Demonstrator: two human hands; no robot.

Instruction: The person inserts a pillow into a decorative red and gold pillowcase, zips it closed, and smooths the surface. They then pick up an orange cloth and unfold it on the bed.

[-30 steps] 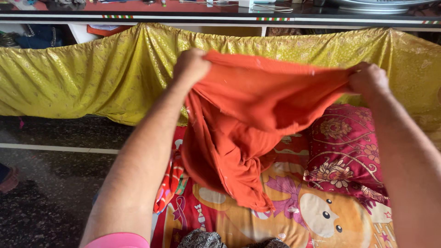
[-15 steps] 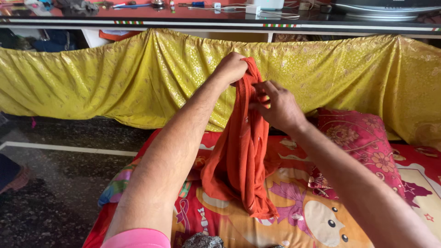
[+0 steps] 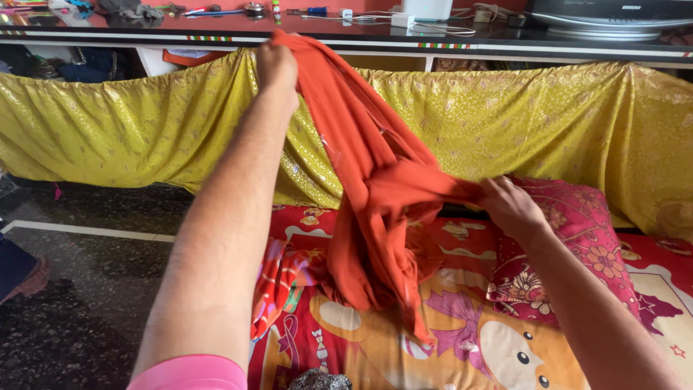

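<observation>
Overhead, a head-worn camera is looking down at a person's two bare arms working over a bed. The left hand [image 3: 276, 66] is reaching up high, toward the far edge of the bed, and its fingers are closing tightly around the top end of an orange cloth [image 3: 368, 180]. The right hand [image 3: 509, 206] is sitting lower and off to the right, with its fingers pinching a bunched fold of the same cloth and pulling it sideways. Between the two hands the orange cloth is stretching in a diagonal band, while the rest of it is hanging down in loose folds, with its lower end resting crumpled on the bedsheet [image 3: 375, 354] near the middle of the bed.

That bedsheet is showing bright red, orange and yellow cartoon prints. A maroon pillow [image 3: 577, 238] with a floral pattern is lying at the right side of the bed, just beside the right hand. A shiny yellow patterned drape [image 3: 130, 130] is hanging along the far edge, behind the cloth. Above it, a dark shelf [image 3: 325, 32] is carrying small tools, cables and a white box. A dark speckled floor [image 3: 79, 289] is showing to the left of the bed. A pink sleeve [image 3: 191, 372] is covering the left upper arm at the bottom edge of the view.
</observation>
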